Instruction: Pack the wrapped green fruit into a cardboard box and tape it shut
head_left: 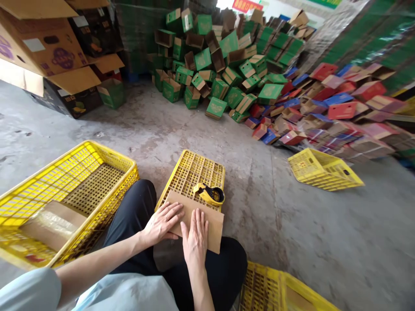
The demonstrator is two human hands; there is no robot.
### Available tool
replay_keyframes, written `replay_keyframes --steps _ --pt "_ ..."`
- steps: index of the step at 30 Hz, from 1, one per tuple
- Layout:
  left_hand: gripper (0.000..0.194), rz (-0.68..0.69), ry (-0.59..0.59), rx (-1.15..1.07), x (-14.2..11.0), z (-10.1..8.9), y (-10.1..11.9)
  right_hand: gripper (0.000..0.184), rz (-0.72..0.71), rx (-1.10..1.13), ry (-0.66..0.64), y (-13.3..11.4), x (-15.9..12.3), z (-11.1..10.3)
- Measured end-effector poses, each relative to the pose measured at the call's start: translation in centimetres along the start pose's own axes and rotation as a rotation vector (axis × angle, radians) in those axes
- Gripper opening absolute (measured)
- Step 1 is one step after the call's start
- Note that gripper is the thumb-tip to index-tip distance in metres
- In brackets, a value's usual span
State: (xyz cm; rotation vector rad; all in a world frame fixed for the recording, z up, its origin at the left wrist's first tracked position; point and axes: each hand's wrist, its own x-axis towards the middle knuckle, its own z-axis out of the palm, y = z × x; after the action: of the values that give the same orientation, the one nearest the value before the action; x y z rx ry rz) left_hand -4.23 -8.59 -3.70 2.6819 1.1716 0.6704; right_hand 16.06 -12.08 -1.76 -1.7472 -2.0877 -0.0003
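A flat piece of brown cardboard [212, 226] lies on an upturned yellow plastic crate [197, 168] between my knees. My left hand [164, 220] rests on its left part, fingers stretched out. On its middle my right hand [195, 237] lies flat, fingers extended forward. Just beyond the cardboard's far edge, a yellow and black tape dispenser [210, 194] sits on the crate's grid surface. Whatever is beneath the cardboard is hidden.
At the left stands a yellow crate [112, 162] with a taped cardboard piece [53, 224] inside. Another yellow crate [266, 285] is by my right knee, and one lies farther right [324, 170]. Green boxes [216, 108] and red-blue boxes [342, 111] are heaped ahead; large cartons [42, 39] stand at back left.
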Motion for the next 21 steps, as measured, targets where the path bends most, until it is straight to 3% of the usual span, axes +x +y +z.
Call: replay_keyframes --steps 5,11,16,21 --pt "0.096 0.023 0.009 -0.022 0.2 -0.1 -0.1 0.053 -0.065 0.040 0.001 0.8 1.5 -0.1" --pt "0.081 0.079 0.015 -0.121 0.1 -0.5 -0.8 0.054 -0.033 0.075 0.004 0.9 1.7 0.3" --pt "0.054 0.114 0.033 -0.174 -2.2 -2.1 -1.3 0.054 -0.008 0.115 -0.005 1.0 1.8 0.5" --pt "0.055 -0.024 0.067 -0.195 -5.1 -2.3 -0.8 0.051 -0.041 0.073 -0.011 0.8 1.7 0.3"
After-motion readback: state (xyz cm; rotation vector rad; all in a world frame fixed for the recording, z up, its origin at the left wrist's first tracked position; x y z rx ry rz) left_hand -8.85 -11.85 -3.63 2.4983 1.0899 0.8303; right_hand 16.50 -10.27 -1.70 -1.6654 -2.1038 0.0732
